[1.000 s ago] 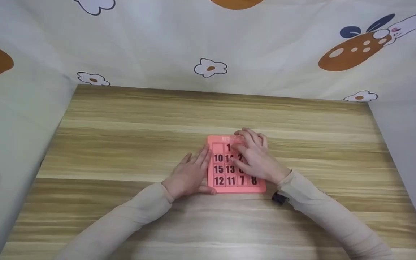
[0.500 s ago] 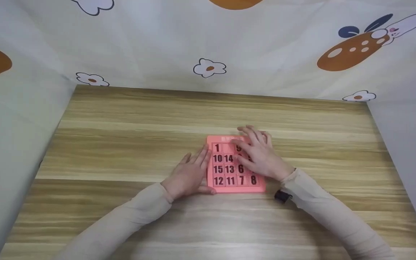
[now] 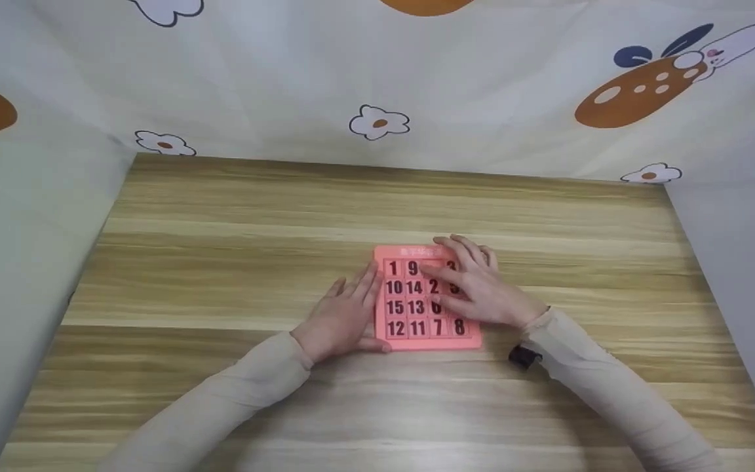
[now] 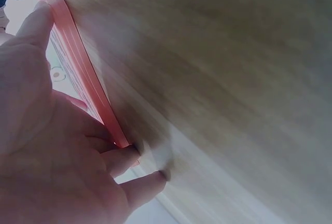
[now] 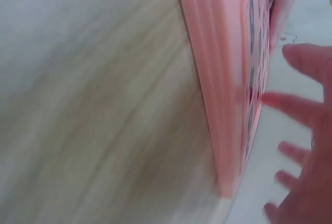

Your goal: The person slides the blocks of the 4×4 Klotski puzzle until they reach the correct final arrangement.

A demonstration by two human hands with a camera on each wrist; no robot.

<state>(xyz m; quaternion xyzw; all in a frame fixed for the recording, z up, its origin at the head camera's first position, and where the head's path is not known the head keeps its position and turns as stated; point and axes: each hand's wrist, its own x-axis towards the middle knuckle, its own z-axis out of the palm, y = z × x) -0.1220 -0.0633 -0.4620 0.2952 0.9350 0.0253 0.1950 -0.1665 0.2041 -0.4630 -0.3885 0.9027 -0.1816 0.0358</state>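
Observation:
A pink sliding number puzzle (image 3: 430, 344) lies flat on the wooden table. My left hand (image 3: 341, 318) rests along its left side, fingers extended and the thumb at the lower left corner. In the left wrist view the thumb and fingertips touch the pink frame (image 4: 85, 73). My right hand (image 3: 482, 288) spreads over the puzzle's upper right, its index fingertip by the 9 tile (image 3: 412, 268) in the top row. The 1 tile (image 3: 392, 268) sits in the top left corner. Fingers partly hide the upper right tiles. In the right wrist view the puzzle's side wall (image 5: 212, 79) stands beside slightly bent, separated fingers.
The wood-grain table (image 3: 220, 262) spreads around the puzzle. A pale curtain (image 3: 272, 85) with flowers and carrots printed on it hangs behind the table's far edge. A small black device (image 3: 525, 356) sits at the right wrist.
The 1 tile has slid left into the top left corner, then the 9 tile slid left beside it. The right hand has shifted slightly right; the left hand has stayed at the frame.

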